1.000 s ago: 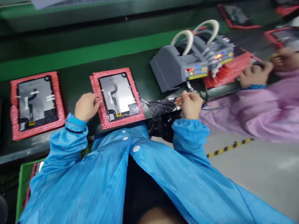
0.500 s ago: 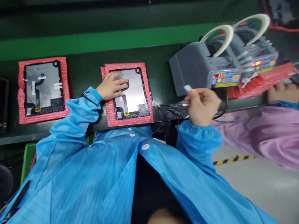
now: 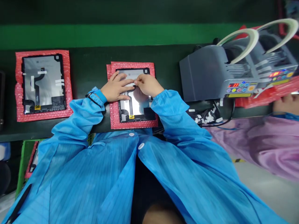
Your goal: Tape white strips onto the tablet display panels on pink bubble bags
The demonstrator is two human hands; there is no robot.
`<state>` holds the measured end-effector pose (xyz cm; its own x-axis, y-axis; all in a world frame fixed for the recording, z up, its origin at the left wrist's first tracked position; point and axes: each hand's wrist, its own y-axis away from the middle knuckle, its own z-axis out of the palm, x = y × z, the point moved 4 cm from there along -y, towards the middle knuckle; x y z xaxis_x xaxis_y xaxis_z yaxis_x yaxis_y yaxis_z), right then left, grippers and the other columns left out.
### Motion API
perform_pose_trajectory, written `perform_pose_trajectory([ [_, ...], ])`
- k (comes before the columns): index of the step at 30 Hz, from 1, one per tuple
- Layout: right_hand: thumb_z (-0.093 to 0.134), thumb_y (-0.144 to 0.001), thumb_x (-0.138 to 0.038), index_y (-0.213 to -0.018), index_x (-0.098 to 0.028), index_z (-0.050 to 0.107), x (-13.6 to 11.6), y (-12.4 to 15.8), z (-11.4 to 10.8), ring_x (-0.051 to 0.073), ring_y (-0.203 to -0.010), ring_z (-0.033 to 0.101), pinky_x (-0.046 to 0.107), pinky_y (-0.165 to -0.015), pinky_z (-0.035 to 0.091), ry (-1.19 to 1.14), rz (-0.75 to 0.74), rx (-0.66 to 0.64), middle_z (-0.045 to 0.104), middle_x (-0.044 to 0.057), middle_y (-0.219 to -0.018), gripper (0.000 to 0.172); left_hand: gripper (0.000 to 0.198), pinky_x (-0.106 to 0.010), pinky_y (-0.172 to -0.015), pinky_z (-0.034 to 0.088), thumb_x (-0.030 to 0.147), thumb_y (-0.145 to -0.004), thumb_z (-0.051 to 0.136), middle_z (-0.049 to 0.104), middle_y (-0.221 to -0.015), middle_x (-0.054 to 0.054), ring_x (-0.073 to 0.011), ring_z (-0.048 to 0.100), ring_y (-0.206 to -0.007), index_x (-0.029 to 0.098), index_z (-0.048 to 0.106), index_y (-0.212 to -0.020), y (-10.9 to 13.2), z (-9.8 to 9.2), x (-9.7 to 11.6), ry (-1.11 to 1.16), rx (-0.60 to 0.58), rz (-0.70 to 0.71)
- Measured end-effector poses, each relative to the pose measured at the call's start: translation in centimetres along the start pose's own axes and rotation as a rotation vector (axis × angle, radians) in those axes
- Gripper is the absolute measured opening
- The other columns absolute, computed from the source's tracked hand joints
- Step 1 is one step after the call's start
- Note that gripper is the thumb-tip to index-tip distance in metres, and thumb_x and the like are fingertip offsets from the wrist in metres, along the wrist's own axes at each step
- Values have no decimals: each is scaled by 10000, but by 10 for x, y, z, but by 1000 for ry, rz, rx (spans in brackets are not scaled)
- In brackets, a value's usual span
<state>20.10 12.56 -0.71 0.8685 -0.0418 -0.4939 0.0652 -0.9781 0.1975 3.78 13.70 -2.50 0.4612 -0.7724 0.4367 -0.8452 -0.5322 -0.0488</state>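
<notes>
A tablet screen panel [image 3: 139,107] with a silver back, black frame and dark flex cable lies on a pink bubble-wrap bag [image 3: 134,125] in front of me. My left hand [image 3: 115,88] rests on the panel's left side, fingers stretched out and spread. Across from it, my right hand [image 3: 149,84] is closed in a pinch over the panel's upper middle. A small strip of white tape [image 3: 131,84] shows at its fingertips, close to the left hand's fingers and by the cable's upper end. How firmly the tape touches the panel is hidden.
A second panel [image 3: 48,84] with white tape strips lies on pink bubble wrap at the left. Two grey tape dispensers [image 3: 203,74] with red displays stand at the right. Tape scraps [image 3: 205,117] lie below them. A co-worker's pink sleeve [image 3: 263,140] is at the right edge.
My right hand has moved left from beside the tape dispenser to the panel, bringing the strip of white tape. My left hand stays on the panel. The view has shifted slightly.
</notes>
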Motion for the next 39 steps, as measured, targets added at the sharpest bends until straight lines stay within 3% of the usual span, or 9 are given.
perform_pose_trajectory([
  [7, 471, -935, -258, -1006, -145, 699, -14, 6, -4, 258, -975, 669, 352, -869, 490, 216, 95, -29, 737, 130, -1013, 265, 811, -672, -1175, 98, 838, -868, 252, 532, -1488, -48, -370, 340, -1394, 294, 561, -1386, 2, 1, -1, -31, 9, 51],
  [12, 439, -957, -252, -1021, -142, 670, -22, 11, -8, 277, -1045, 660, 381, -928, 480, 225, 111, -59, 721, 151, -1063, 264, 754, -680, -1167, 129, 769, -902, 352, 575, -1444, -94, -393, 367, -1388, 268, 529, -1437, 3, 0, -1, -71, 38, 62],
  [16, 516, -954, -327, -1111, -97, 587, -19, 24, -17, 326, -1054, 642, 470, -949, 471, 172, 259, 26, 672, 205, -1071, 288, 739, -685, -1158, 153, 767, -880, 417, 589, -1429, -98, -404, 377, -1385, 272, 561, -1409, 2, -1, 0, -86, 47, 61],
  [20, 580, -911, -432, -1174, -82, 517, -8, 27, -10, 405, -1259, 494, 584, -999, 427, 117, 208, 266, 551, 279, -1272, 443, 782, -677, -1166, 140, 800, -857, 401, 577, -1442, -98, -398, 374, -1389, 263, 565, -1400, 2, -1, 0, -64, 47, 59],
  [25, 513, -910, -518, -1203, -188, 499, 22, 21, 2, 375, -1461, 243, 665, -1071, 336, -8, 57, 388, 404, 207, -1458, 442, 881, -642, -1200, 101, 905, -800, 244, 468, -1538, 9, -347, 304, -1422, 309, 565, -1365, 0, -3, -5, -76, 16, 4],
  [28, 584, -874, -482, -1087, -201, 558, 55, 51, -16, 316, -1324, 452, 567, -1063, 407, -134, 102, 556, 545, 178, -1300, 353, 916, -602, -1214, 123, 933, -774, 198, 421, -1562, 29, -336, 274, -1431, 305, 605, -1302, 0, -8, -7, -102, 27, 2],
  [30, 570, -881, -502, -930, -208, 570, 83, 90, -28, 227, -1010, 620, 440, -921, 521, -326, 149, 692, 643, 103, -993, 298, 914, -590, -1201, 173, 922, -787, 216, 417, -1562, -15, -350, 298, -1415, 276, 619, -1291, -1, -12, -5, -107, 47, 16],
  [34, 529, -871, -620, -729, -207, 490, 140, 161, -36, 92, -507, 491, 215, -490, 435, -797, 401, 896, 510, -30, -590, 438, 796, -632, -1158, 215, 819, -858, 348, 439, -1533, -112, -399, 347, -1389, 259, 545, -1388, -6, -23, 12, -98, 169, 57],
  [39, 529, -864, -639, -754, -212, 470, 182, 172, -55, 81, -527, 512, 185, -448, 391, -1032, 552, 1079, 560, -20, -667, 445, 600, -644, -1155, 227, 675, -896, 488, 440, -1530, -83, -397, 361, -1387, 344, 516, -1397, -24, -28, 57, -107, 207, 174],
])
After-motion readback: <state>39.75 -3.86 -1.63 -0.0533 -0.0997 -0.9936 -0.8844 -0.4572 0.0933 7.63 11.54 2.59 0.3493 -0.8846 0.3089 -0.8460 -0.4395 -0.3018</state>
